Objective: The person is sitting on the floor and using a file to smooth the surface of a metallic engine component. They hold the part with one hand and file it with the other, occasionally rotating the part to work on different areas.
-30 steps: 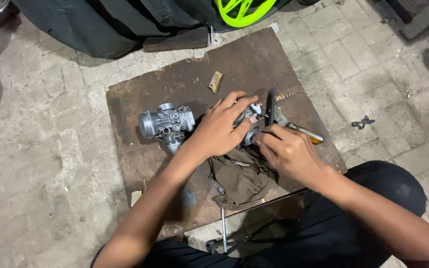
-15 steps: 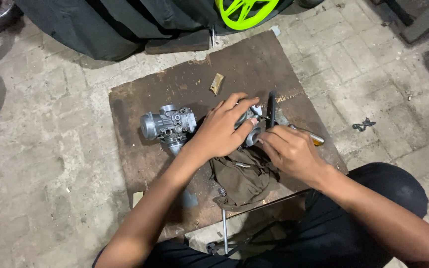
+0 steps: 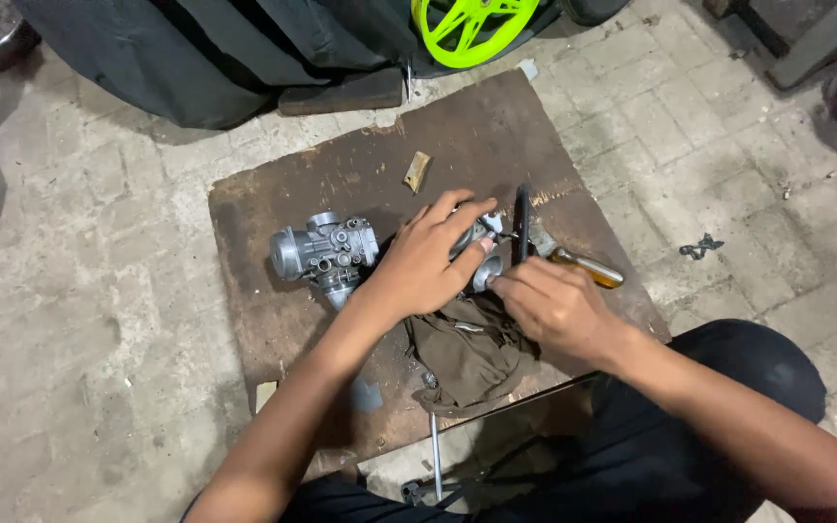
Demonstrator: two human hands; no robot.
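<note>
A dark brown board lies on the paved floor and fills the middle of the frame, with a black cover and a bright green wheel along the top edge. On the board, left of centre, sits a grey metal carburettor, free of both hands; it looks cast, so heavy for its size, stiff and full of knobs and ports that give a sure grip around the body rather than on the thin fittings. Just right of it the left hand is clenched over a second metal part at frame centre, fingers curled across its top; most of that part is hidden, so it may be another carburettor body, but that is hard to tell. It should be rigid and perhaps oily, best held by its broad body as now. The right hand closes its fingertips on something small at the part's lower edge, too covered to name. A soft brown rag lies crumpled below the hands. A screwdriver with an amber handle rests at centre right, beside a dark flat tool standing on edge. A small tan scrap lies above.
</note>
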